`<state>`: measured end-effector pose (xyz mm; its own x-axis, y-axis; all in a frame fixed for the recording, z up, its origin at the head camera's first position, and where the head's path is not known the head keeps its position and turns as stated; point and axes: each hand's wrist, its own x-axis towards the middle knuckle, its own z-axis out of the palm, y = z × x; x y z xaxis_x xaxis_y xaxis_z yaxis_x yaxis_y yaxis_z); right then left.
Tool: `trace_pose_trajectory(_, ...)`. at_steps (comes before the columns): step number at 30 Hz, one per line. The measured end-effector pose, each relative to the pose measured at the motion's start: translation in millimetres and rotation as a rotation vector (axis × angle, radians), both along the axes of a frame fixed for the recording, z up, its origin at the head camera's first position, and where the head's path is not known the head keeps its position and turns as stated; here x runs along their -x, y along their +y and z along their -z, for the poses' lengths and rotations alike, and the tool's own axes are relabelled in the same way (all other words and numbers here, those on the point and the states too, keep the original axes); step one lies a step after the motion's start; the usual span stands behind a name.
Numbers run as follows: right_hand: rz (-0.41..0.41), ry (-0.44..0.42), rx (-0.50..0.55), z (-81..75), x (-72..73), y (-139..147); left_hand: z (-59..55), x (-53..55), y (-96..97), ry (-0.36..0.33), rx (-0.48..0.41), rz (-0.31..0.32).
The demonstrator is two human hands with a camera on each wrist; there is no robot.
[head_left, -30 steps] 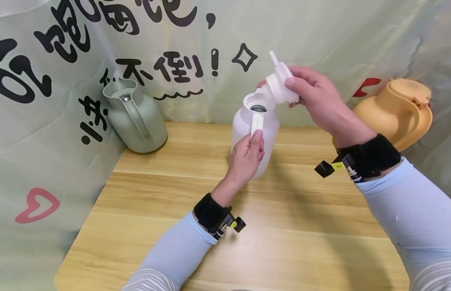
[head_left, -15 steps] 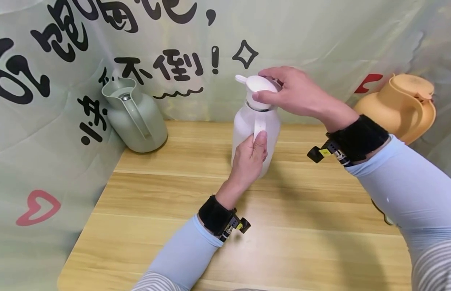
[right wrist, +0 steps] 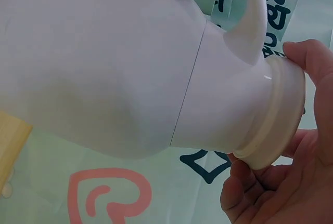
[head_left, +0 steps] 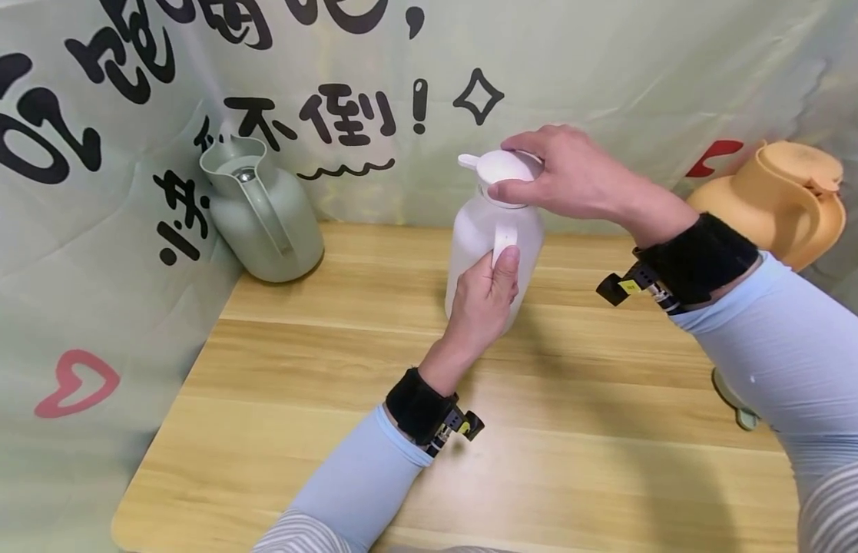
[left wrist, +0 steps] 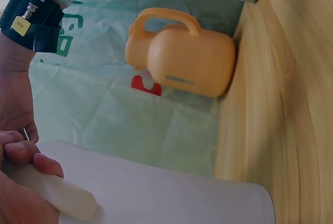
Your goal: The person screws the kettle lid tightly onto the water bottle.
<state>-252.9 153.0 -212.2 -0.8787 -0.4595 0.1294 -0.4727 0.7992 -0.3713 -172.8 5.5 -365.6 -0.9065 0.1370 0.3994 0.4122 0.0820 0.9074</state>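
Observation:
A white vacuum jug (head_left: 470,234) stands upright at the back middle of the wooden table. My left hand (head_left: 480,299) grips its handle (left wrist: 67,195), thumb lying along the top. On the jug's mouth sits a white lid (head_left: 505,167) with a small tab pointing left. My right hand (head_left: 584,175) holds this lid by its rim (right wrist: 283,112), thumb on one side and fingers on the other. In the right wrist view the lid is seated at the neck.
A grey-green jug (head_left: 279,223) with its mouth uncovered stands at the back left. An orange jug (head_left: 747,200) stands at the back right. Partly hidden beneath the right forearm is a green-edged piece (head_left: 747,418). Printed fabric (head_left: 373,192) hangs behind the table.
A second ago the lid was tilted above the jug's uncovered mouth. My right hand has brought it down and left onto the neck. My left hand has stayed on the handle.

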Motion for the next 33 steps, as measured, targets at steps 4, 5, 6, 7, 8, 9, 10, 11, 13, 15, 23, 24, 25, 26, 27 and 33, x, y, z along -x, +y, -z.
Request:
trace_pose_trajectory(4,0.016,0.018,-0.027,0.2,-1.7,2,-0.5,0.6,2.5,0.002,0.0,0.006)
trace_pose_trajectory(5,0.022,0.021,-0.032,0.4,-2.1,2,-0.5,0.6,3.0,0.003,0.002,0.006)
trace_pose_trajectory(6,0.028,0.025,-0.038,0.8,-2.4,2,-0.4,0.6,3.4,0.004,0.003,0.005)
trace_pose_trajectory(7,0.035,0.028,-0.041,1.1,-2.8,2,-0.3,0.6,3.8,0.006,0.002,0.005)
trace_pose_trajectory(8,0.042,0.034,-0.043,1.3,-3.4,2,-0.5,0.6,4.2,0.007,0.001,0.004)
trace_pose_trajectory(9,0.052,0.039,-0.045,1.4,-3.9,1,-0.7,0.6,4.5,0.009,0.001,0.003)
trace_pose_trajectory(10,0.06,0.045,-0.048,1.5,-4.6,1,-0.9,0.6,4.7,0.011,0.001,0.003)
trace_pose_trajectory(11,0.071,0.05,-0.05,1.7,-5.5,0,-1.1,0.6,5.0,0.012,0.0,0.003)
trace_pose_trajectory(13,0.099,0.052,-0.058,1.5,-7.6,-2,-1.4,0.6,5.6,0.009,-0.001,0.004)
trace_pose_trajectory(15,0.124,0.049,-0.071,1.0,-9.8,-3,-1.8,0.4,5.9,0.008,-0.002,0.002)
trace_pose_trajectory(23,0.063,-0.047,-0.128,-13.6,-15.5,-3,-1.2,0.0,4.3,0.009,0.009,-0.022)
trace_pose_trajectory(24,0.026,-0.069,-0.129,-16.7,-15.2,-2,-0.9,0.1,3.8,0.008,0.011,-0.023)
trace_pose_trajectory(25,-0.013,-0.095,-0.129,-19.7,-14.3,-1,-0.5,0.4,3.4,0.011,0.015,-0.025)
trace_pose_trajectory(26,-0.05,-0.117,-0.126,-22.5,-13.1,0,0.1,0.8,2.9,0.015,0.019,-0.028)
trace_pose_trajectory(27,-0.085,-0.138,-0.124,-25.0,-11.6,0,0.5,1.1,2.5,0.019,0.024,-0.03)
trace_pose_trajectory(33,-0.127,-0.203,-0.115,-31.7,-2.3,1,2.5,1.5,0.9,0.035,0.034,-0.044)
